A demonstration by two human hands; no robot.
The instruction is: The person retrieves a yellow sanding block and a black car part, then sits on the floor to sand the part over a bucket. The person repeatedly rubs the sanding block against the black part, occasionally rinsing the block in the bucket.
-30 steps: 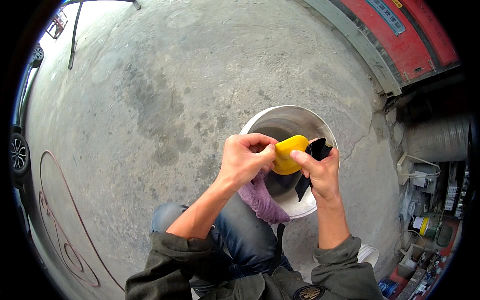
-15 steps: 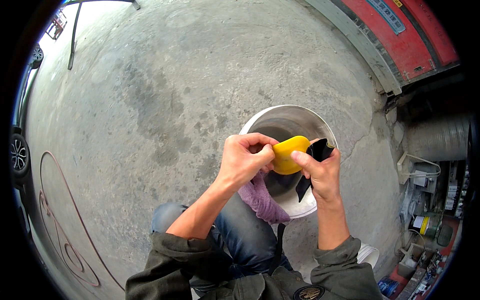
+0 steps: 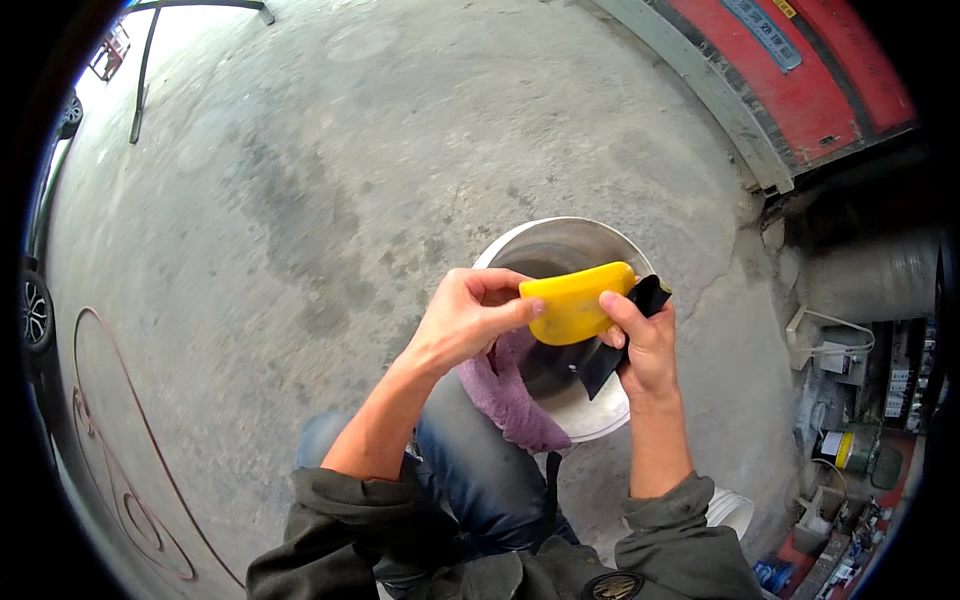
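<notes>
Between my hands is a yellow sanding block (image 3: 578, 305), its broad smudged face turned up. Its left end is pinched by the thumb and fingers of my left hand (image 3: 465, 318). My right hand (image 3: 645, 345) grips the other end, thumb on top. A curled black sheet that looks like sandpaper (image 3: 652, 294) is also in my right hand, and part of it hangs below the block. Under both hands stands a white bucket (image 3: 508, 242) with dark water inside. A purple towel (image 3: 508, 402) drapes over its near left rim, beside my knee.
Around the bucket spreads a concrete floor (image 3: 300, 200) with damp patches. A thin hose (image 3: 128, 400) lies coiled at left, near a car wheel (image 3: 36, 312). Far right are a red cabinet (image 3: 760, 80) and cluttered tools and cans (image 3: 850, 450). Another white bucket (image 3: 732, 510) is by my right elbow.
The block has turned so more of its broad face shows. My left hand has shifted slightly left along with its end. The black sheet remains in my right hand.
</notes>
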